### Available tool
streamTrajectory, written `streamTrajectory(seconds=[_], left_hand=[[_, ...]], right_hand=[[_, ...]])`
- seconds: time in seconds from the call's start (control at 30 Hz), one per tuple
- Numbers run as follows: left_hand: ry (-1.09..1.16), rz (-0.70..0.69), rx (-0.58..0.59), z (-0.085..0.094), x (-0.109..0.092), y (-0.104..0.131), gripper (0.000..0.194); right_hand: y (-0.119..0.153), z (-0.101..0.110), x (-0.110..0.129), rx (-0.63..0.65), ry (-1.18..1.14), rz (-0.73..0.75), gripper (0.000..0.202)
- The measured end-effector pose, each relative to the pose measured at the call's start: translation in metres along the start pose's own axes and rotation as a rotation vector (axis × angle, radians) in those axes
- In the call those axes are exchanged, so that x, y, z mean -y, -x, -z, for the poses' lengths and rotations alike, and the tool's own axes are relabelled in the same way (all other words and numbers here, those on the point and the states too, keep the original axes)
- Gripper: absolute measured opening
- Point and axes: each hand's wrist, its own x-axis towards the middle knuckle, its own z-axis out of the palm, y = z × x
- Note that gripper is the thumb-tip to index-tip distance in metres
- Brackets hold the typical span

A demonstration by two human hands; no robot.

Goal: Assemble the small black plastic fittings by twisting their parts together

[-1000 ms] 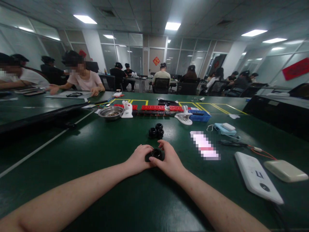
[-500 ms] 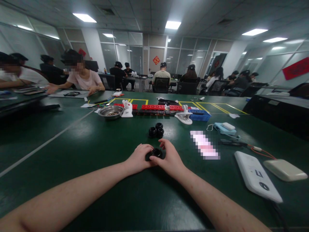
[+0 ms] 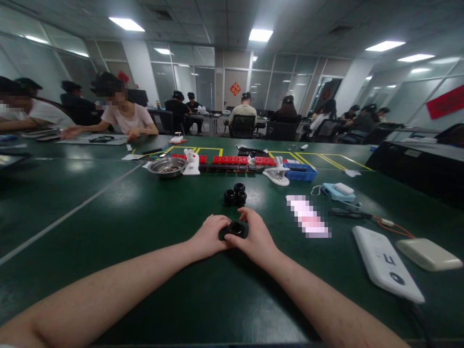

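A glossy black ring-shaped part (image 3: 237, 228) with a round opening on top sits between my hands, low over the green table. My left hand (image 3: 210, 236) wraps round its left side, with the thumb hidden or hard to make out. From the right, my right hand (image 3: 258, 237) curves about the same part; its thumb presses the near rim while the index finger arches up behind. The lower side of the part is covered by my fingers. Just beyond them stand three similar black round parts (image 3: 235, 194), grouped close together.
Farther back are a metal bowl (image 3: 167, 166) with small pieces, white clip stands (image 3: 277, 173), a red strip (image 3: 232, 159) and a blue tray (image 3: 300, 172). At right lie a blurred pink-white item (image 3: 308, 216), a white power bank (image 3: 387, 263) and cables. Several people sit beyond.
My hands keep their grasp on the black part, almost unmoved. The view has shifted very slightly. At the left, a co-worker's arm has moved a little further left.
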Motion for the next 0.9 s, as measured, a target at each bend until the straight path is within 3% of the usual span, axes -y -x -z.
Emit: streamTrajectory(seconds=[0.1,0.2,0.47,0.57,0.7,0.9], left_hand=[[0.000,0.010,0.006,-0.0006,0.0014,0.0004,0.034],[-0.008,0.006,0.004,-0.0019,0.0041,0.0008,0.038],[-0.016,-0.015,0.001,-0.0029,0.0050,-0.0001,0.030],[-0.012,-0.007,0.013,-0.0014,0.0040,-0.0002,0.033],[-0.026,0.008,0.021,-0.0013,0.0044,0.0002,0.038],[-0.025,0.003,0.011,-0.0022,0.0035,-0.0005,0.030]], right_hand=[[0.0006,0.0027,-0.0008,0.077,-0.061,0.036,0.053],[0.0029,0.0067,0.0002,0.139,-0.099,0.110,0.065],[0.0004,0.0014,0.0046,0.012,0.063,0.015,0.059],[0.0006,0.0026,0.0024,0.059,0.023,0.025,0.052],[0.0036,0.0059,0.0021,0.151,-0.060,0.130,0.065],[0.0003,0.0028,0.0065,0.020,0.069,0.023,0.061]])
